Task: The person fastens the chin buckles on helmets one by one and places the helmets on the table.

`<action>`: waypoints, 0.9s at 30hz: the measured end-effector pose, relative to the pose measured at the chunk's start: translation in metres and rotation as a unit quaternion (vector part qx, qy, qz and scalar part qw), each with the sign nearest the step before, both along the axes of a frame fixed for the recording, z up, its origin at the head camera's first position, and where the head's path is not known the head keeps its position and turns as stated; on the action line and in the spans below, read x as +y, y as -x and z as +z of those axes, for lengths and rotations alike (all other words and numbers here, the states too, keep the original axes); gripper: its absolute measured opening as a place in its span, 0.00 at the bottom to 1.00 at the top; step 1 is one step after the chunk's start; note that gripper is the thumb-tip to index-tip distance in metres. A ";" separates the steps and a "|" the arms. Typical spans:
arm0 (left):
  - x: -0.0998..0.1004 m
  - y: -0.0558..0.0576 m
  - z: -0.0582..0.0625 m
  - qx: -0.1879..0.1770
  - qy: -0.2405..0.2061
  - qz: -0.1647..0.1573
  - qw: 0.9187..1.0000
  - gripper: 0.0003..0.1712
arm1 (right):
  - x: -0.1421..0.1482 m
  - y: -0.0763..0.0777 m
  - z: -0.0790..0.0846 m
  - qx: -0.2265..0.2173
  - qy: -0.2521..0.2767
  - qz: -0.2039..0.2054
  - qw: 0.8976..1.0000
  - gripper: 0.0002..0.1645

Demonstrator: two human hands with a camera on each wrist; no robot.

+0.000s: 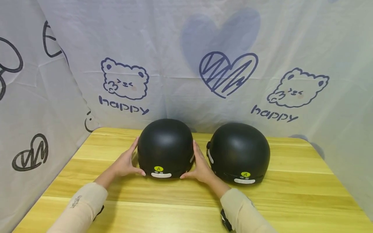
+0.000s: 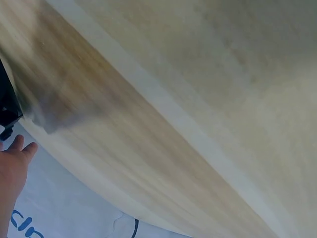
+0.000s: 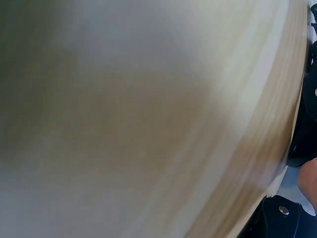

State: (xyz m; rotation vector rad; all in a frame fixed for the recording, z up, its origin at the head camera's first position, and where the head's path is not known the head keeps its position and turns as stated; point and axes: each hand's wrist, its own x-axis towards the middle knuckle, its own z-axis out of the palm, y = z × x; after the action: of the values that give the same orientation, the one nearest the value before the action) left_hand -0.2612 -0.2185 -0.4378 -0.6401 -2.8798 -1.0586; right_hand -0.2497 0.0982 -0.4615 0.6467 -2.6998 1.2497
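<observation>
Two black helmets stand side by side on the wooden table, domes up. Both hands hold the left helmet point(image 1: 166, 145), one at each side. My left hand point(image 1: 125, 163) has its fingers along the helmet's left side and its thumb at the lower front edge. On the opposite side, my right hand point(image 1: 202, 166) grips the same way, close beside the right helmet point(image 1: 240, 150). Each helmet bears a yellow round sticker marked A above a pale strip. Only part of the left hand point(image 2: 14, 166) shows in the left wrist view; the right wrist view catches a sliver of the right hand point(image 3: 309, 183).
The yellow wooden table point(image 1: 157, 213) extends towards the front and to both sides. A white cloth point(image 1: 175, 48) printed with hearts, bears and the word "happy" hangs directly behind the helmets. More cloth hangs along the left and right sides.
</observation>
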 end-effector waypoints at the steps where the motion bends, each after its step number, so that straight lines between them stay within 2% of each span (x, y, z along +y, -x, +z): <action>1: 0.000 0.000 0.000 0.001 0.001 -0.003 1.000 0.83 | 0.000 0.001 0.000 0.000 -0.001 0.002 1.000 0.84; 14: 0.000 0.000 0.000 0.016 -0.011 -0.017 1.000 0.84 | -0.001 -0.001 0.000 -0.007 0.003 0.008 1.000 0.84; 27: -0.004 -0.017 -0.003 0.035 -0.012 -0.010 0.999 0.84 | -0.004 -0.016 -0.001 0.018 -0.013 -0.014 1.000 0.84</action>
State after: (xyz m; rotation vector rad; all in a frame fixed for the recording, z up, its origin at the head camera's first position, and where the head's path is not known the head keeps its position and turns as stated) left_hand -0.2437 -0.2222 -0.4404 -0.6922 -2.8040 -1.0488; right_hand -0.2333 0.0940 -0.4626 0.6242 -2.6913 1.1869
